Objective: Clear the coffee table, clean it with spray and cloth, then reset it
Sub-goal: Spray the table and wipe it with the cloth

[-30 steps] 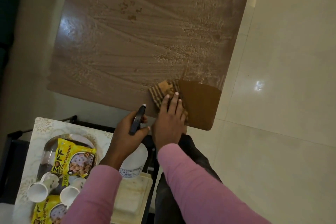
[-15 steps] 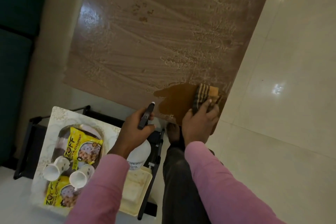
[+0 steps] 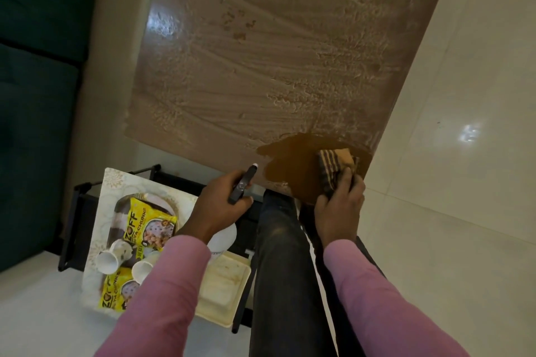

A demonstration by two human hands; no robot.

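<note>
The brown coffee table [image 3: 261, 72] is covered in pale streaky foam, except for a wiped dark patch [image 3: 293, 165] at its near right corner. My right hand [image 3: 339, 206] grips a striped brown cloth [image 3: 333, 168] and presses it on that corner. My left hand [image 3: 220, 209] holds a white spray bottle [image 3: 223, 236] by its black trigger head [image 3: 243, 184], just off the table's near edge.
A black stand at lower left carries a patterned tray [image 3: 116, 182] with yellow snack packets [image 3: 148, 226], two tipped white cups [image 3: 108, 259] and a cream tray [image 3: 223, 290]. A dark green sofa [image 3: 34, 95] stands on the left. Glossy tiled floor [image 3: 449, 153] lies to the right.
My right hand has slid the cloth rightward to the table's near right corner, and the wiped dark patch has widened. The left hand keeps holding the spray bottle.
</note>
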